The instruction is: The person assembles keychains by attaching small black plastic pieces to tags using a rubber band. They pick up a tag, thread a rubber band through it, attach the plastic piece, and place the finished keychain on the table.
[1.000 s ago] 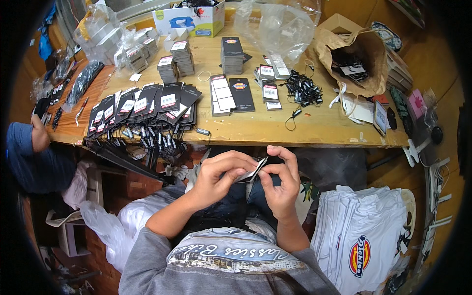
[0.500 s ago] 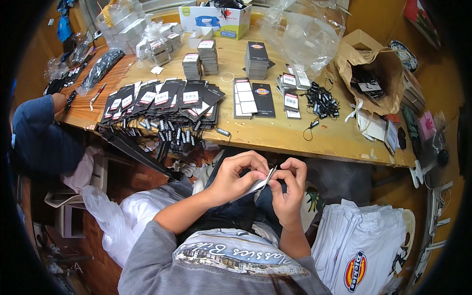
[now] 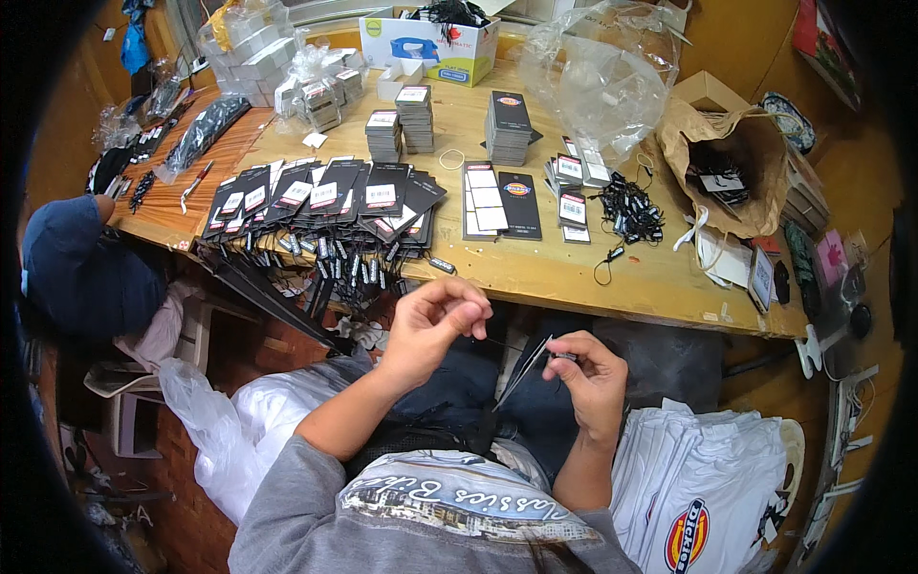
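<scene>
My left hand (image 3: 435, 320), over my lap in front of the table edge, pinches the end of a thin dark string. The string runs across to a few hang tags (image 3: 522, 373), seen almost edge-on and hanging at a slant between my hands. My right hand (image 3: 591, 375) is closed beside the tags, its thumb and fingertips on the small dark plastic end piece (image 3: 564, 357) of the string. On the table, a heap of black hang tags (image 3: 330, 206) with white labels lies to the left, its strings drooping over the edge. A pile of black tag strings (image 3: 631, 208) lies to the right.
Stacks of tags (image 3: 508, 129) stand behind a flat black tag (image 3: 520, 206). A paper bag (image 3: 734, 182) sits on the right, near a large clear plastic bag (image 3: 612, 77). White folded garments (image 3: 703, 478) lie at my right. Another person's arm (image 3: 81, 249) is at far left.
My hands have come apart. The left hand has moved up and left, drawing the string out, while the right hand has shifted slightly right and down, beside the tags.
</scene>
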Available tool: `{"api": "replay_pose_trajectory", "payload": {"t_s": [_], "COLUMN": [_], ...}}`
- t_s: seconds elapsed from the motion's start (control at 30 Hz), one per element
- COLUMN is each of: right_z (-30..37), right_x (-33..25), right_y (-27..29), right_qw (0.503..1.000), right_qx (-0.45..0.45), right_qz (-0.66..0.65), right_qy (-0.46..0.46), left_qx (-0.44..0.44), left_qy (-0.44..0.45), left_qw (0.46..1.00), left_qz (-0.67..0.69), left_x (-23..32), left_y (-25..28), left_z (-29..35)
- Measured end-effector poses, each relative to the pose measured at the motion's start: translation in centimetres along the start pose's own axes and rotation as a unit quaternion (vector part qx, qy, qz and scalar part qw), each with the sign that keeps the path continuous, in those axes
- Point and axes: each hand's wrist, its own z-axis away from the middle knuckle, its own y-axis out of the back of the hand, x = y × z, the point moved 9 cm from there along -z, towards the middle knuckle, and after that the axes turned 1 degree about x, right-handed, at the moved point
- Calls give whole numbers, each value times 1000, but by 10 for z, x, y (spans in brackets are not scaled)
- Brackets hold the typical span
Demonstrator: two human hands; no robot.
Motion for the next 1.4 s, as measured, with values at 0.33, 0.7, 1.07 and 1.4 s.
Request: {"api": "replay_pose_trajectory", "payload": {"t_s": [0.33, 0.7, 1.07, 1.4], "right_z": [-1, -1, 0, 2], "right_x": [-4, -18, -31, -40], "right_y": [-6, -8, -21, -38], "right_qw": [997, 998, 985, 983], "right_qx": [1, 13, -68, -139], "right_qz": [-70, 36, 124, 86], "right_qy": [-31, 40, 102, 83], "left_qx": [-75, -82, -141, -311], "left_qy": [19, 75, 102, 112], "left_qw": [985, 986, 985, 942], "left_qz": [-155, -125, 5, -52], "left_x": [-10, -14, -30, -47], "left_y": [-35, -40, -46, -55], "left_z": [11, 14, 10, 19]}}
